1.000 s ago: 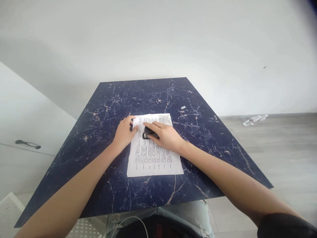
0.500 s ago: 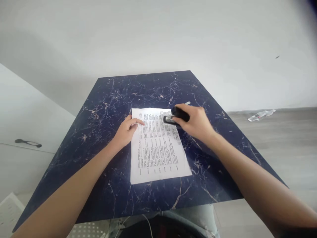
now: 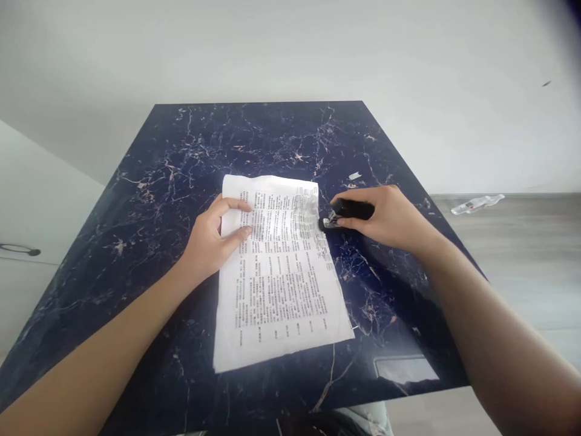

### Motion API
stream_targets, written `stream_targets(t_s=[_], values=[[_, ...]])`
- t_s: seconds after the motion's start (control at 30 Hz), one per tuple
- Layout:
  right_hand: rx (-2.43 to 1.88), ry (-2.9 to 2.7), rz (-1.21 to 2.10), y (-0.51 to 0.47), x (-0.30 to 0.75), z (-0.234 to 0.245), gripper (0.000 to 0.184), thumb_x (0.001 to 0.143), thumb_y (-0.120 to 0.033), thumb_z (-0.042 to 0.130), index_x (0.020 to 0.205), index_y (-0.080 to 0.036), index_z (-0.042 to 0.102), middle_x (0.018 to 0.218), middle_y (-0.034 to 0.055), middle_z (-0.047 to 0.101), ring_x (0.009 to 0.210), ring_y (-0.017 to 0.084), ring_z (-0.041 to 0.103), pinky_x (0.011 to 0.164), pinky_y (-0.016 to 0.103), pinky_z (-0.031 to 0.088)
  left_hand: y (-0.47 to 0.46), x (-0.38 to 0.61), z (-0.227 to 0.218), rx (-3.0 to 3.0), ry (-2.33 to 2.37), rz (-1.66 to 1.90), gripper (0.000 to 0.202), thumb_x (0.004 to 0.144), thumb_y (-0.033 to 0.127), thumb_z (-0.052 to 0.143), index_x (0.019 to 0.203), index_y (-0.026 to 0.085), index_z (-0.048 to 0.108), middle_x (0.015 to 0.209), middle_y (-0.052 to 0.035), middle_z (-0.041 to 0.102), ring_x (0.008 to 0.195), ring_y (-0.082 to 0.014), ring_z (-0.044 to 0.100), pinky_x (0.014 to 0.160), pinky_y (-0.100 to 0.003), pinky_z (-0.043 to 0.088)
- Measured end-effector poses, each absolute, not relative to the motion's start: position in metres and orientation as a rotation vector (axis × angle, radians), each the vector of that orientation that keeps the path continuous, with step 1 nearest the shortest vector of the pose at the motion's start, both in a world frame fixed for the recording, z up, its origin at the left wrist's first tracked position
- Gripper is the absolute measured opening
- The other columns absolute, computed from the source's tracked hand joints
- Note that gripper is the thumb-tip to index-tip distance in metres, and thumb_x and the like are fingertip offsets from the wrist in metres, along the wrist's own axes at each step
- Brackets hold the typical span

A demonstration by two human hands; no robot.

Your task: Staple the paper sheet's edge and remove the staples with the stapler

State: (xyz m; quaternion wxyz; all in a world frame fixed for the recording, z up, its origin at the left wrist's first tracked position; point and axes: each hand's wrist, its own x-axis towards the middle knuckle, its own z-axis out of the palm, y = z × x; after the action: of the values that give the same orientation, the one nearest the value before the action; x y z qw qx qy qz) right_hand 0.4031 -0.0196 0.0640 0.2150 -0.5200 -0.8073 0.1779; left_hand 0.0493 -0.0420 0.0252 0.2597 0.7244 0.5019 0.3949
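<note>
A stack of printed paper sheets (image 3: 276, 272) lies on the dark blue marbled table, its upper part slightly wavy. My left hand (image 3: 211, 236) grips the left edge, with thumb and index finger on top and the other fingers hidden at or under the edge. In my right hand (image 3: 385, 215) is a black stapler (image 3: 353, 209), wrapped by the fingers. Its nose points left, right beside the right edge of the paper; whether it touches the sheets I cannot tell. Clear tape or a glossy patch (image 3: 306, 209) covers print near the upper right edge.
A small white scrap (image 3: 354, 175) lies on the table (image 3: 272, 139) beyond my right hand. The table's far edge is near a white wall (image 3: 254, 48). Clear plastic packaging (image 3: 477, 204) lies on the floor to the right. A cabinet handle (image 3: 20, 249) shows at left.
The stapler has moved right, from over the upper right of the paper to just outside its edge. My left hand reaches further over the left edge. The view has shifted closer.
</note>
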Motion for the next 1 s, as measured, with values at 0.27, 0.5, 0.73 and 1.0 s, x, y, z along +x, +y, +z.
stream_targets(t_s=[0.27,0.5,0.73,1.0], values=[[-1.403,-2.192,0.518,-0.023,0.405,0.061,0.032,0.082,-0.028,0.084,0.113,-0.033,0.082,0.105,0.0008,0.081,0.101,0.030,0.078,0.097,0.052,0.063,-0.041,0.043,0.025,1.863,1.357,1.129,0.027,0.085,0.027,0.077,0.110,0.027,0.068,0.116,-0.0039,0.069,0.103,-0.0252,0.070,0.083,-0.040,0.062],[-1.346,-2.247,0.630,-0.025,0.400,0.067,0.029,0.082,-0.034,0.086,0.110,-0.034,0.082,0.107,0.0001,0.081,0.095,0.028,0.078,0.091,0.049,0.066,-0.041,0.042,0.025,1.860,1.315,1.136,0.029,0.084,0.027,0.078,0.111,0.029,0.069,0.120,-0.0037,0.068,0.109,-0.0260,0.070,0.084,-0.039,0.064],[-1.254,-2.168,0.795,-0.031,0.383,0.069,0.025,0.091,-0.044,0.078,0.112,-0.030,0.079,0.106,0.0029,0.079,0.095,0.025,0.077,0.086,0.042,0.067,-0.043,0.047,0.025,1.854,1.316,1.125,0.030,0.082,0.024,0.080,0.110,0.030,0.071,0.119,-0.0027,0.068,0.110,-0.0268,0.070,0.089,-0.042,0.064],[-1.225,-2.180,0.765,-0.030,0.385,0.067,0.017,0.096,-0.044,0.072,0.101,-0.028,0.075,0.108,0.0039,0.077,0.101,0.026,0.074,0.089,0.042,0.064,-0.042,0.049,0.024,1.889,1.285,1.139,0.029,0.083,0.021,0.081,0.110,0.024,0.072,0.118,-0.0032,0.071,0.107,-0.0257,0.071,0.092,-0.043,0.061]])
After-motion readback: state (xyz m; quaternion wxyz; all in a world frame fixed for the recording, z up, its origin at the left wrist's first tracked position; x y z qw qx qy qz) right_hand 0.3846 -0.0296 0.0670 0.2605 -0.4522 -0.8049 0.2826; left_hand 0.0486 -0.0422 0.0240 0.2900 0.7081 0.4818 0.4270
